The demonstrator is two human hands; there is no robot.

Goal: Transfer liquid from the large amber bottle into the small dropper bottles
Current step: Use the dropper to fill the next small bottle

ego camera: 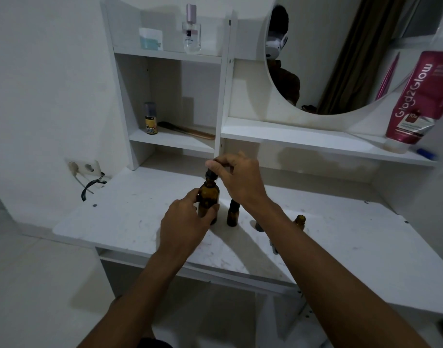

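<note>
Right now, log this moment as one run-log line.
left hand grips large amber bottle | right hand pinches its black dropper cap | capped small bottle upright just right | open small bottle farther right, partly hidden

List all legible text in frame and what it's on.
"Glad2Glow": pink tube, right shelf.
"10x": same tube, lower badge; the fine print below it is unreadable.
"CAKE": yellow label of the small can, middle shelf; the rest is blurred.
Label on the perfume bottle, top shelf: too small to read.
No label visible on the large amber bottle.
</note>
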